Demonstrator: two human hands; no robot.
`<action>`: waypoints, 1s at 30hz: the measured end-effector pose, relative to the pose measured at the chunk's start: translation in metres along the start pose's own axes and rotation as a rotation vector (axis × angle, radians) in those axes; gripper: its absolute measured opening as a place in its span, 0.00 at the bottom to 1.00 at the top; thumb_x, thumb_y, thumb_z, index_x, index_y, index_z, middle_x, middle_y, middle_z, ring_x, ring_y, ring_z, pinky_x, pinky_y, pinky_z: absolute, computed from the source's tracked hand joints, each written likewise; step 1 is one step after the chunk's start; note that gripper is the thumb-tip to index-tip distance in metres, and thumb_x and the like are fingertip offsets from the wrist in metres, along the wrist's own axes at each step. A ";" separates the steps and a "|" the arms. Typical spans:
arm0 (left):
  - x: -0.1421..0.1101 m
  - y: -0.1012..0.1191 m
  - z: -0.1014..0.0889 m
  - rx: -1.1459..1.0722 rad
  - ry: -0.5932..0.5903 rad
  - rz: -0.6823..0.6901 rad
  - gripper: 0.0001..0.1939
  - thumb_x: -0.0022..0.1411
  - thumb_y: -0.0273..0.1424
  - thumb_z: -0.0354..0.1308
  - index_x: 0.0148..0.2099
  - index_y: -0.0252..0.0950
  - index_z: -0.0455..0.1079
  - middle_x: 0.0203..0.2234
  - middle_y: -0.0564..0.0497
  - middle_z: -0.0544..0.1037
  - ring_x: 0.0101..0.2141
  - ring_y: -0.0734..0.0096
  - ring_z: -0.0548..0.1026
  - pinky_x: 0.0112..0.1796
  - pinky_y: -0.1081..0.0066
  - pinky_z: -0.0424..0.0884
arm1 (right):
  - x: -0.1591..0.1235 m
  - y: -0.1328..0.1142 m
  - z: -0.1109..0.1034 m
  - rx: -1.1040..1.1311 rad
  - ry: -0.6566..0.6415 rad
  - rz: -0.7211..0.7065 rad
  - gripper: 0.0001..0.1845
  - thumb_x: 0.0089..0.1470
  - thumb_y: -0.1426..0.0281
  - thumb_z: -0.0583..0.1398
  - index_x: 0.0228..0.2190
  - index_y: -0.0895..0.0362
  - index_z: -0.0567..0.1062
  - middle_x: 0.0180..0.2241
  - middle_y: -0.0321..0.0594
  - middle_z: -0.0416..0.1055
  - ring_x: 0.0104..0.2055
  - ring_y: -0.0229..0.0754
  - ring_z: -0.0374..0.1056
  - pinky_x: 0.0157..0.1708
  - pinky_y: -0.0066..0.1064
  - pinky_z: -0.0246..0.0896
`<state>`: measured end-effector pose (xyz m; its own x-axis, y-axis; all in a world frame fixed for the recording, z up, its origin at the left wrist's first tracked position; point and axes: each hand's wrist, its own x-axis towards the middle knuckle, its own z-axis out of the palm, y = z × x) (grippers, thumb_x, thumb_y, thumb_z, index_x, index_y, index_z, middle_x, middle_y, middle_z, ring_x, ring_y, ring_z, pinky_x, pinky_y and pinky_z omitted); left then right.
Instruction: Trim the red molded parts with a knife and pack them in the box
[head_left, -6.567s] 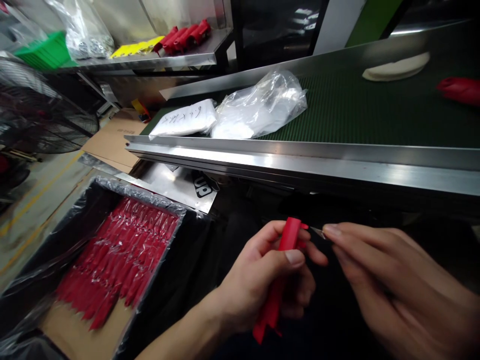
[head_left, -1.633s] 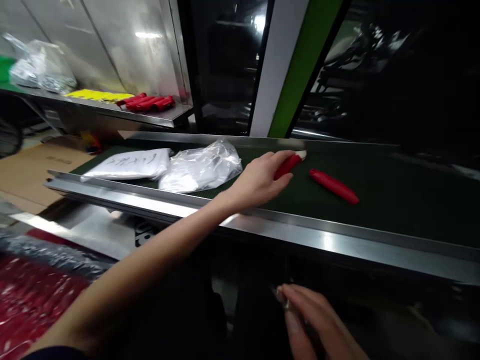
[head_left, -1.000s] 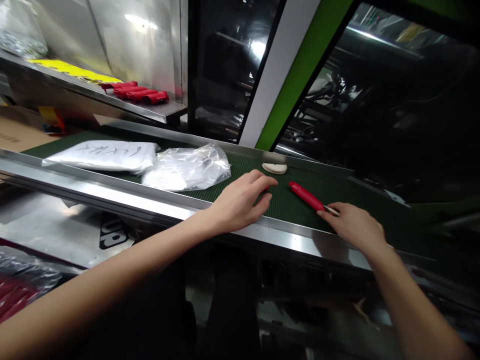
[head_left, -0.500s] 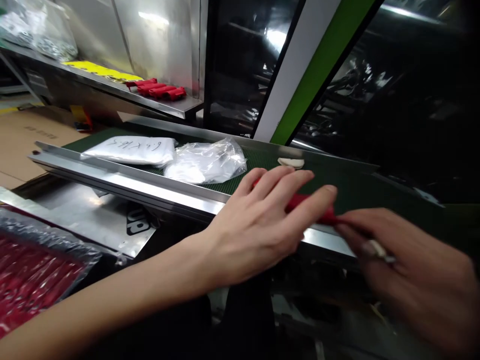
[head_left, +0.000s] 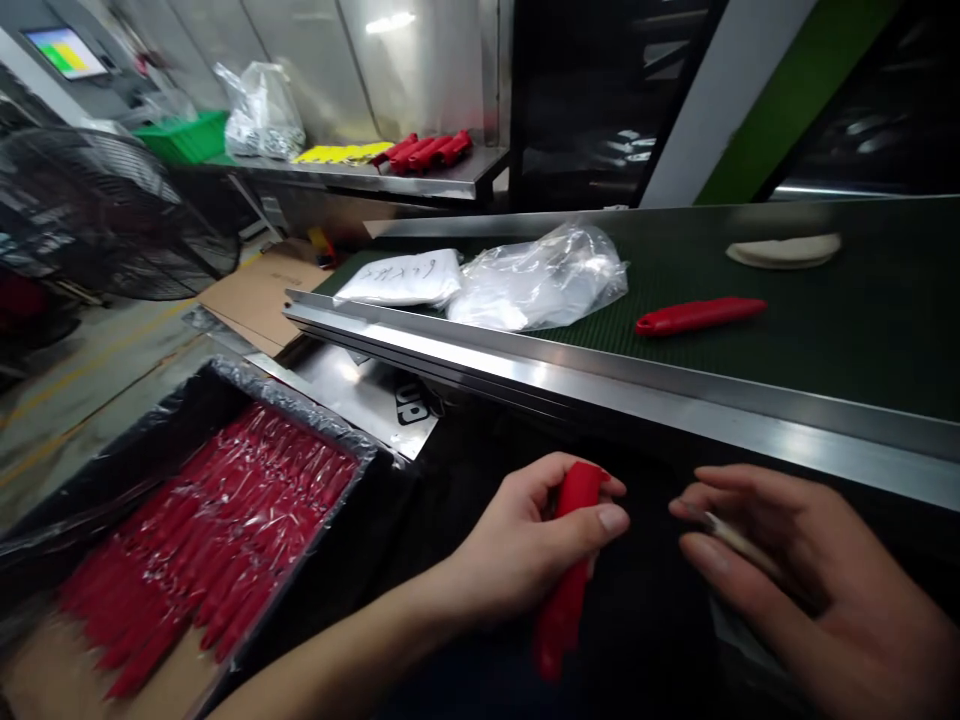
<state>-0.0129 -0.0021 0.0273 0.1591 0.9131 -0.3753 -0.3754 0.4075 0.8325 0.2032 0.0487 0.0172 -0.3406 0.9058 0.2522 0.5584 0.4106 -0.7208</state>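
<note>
My left hand is closed around a long red rubber grip, whose lower end hangs below my fingers. My right hand is a short way to the right, pinching a slim craft knife with a pale handle. Its blade is hidden by my fingers. The two hands are apart, low over a dark surface below the conveyor's metal edge. Another red grip lies on the green belt, beyond the edge.
A black, plastic-lined box of many red grips sits to my lower left. The conveyor belt carries plastic bags and a pale crescent piece. A steel shelf, a floor fan and cardboard stand beyond.
Both hands have come back from the belt to below its edge, with the red grip now in my left hand. The view has swung left and shows more of the box and floor.
</note>
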 end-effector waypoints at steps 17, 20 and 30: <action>-0.030 -0.026 0.007 -0.333 0.170 0.066 0.11 0.66 0.37 0.51 0.43 0.34 0.66 0.34 0.47 0.76 0.20 0.78 0.67 0.19 0.77 0.66 | 0.003 -0.028 0.020 -0.178 -0.119 -0.557 0.20 0.64 0.74 0.55 0.57 0.55 0.69 0.51 0.37 0.70 0.50 0.38 0.67 0.49 0.32 0.62; -0.034 -0.028 0.008 -0.294 0.175 0.045 0.12 0.66 0.38 0.51 0.44 0.34 0.66 0.26 0.50 0.73 0.20 0.76 0.66 0.20 0.78 0.65 | 0.000 -0.030 0.018 -0.204 -0.126 -0.562 0.21 0.63 0.75 0.55 0.57 0.55 0.70 0.51 0.38 0.71 0.50 0.40 0.68 0.49 0.35 0.63; -0.041 -0.028 0.009 -0.238 0.149 0.044 0.15 0.66 0.41 0.49 0.43 0.34 0.68 0.19 0.51 0.70 0.18 0.77 0.64 0.20 0.79 0.61 | -0.004 -0.032 0.021 -0.222 -0.094 -0.579 0.17 0.62 0.66 0.57 0.52 0.50 0.74 0.45 0.42 0.75 0.45 0.49 0.72 0.39 0.40 0.70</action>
<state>-0.0011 -0.0506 0.0229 0.0084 0.9112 -0.4118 -0.5853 0.3384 0.7368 0.1709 0.0296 0.0260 -0.6944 0.5212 0.4962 0.4042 0.8530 -0.3303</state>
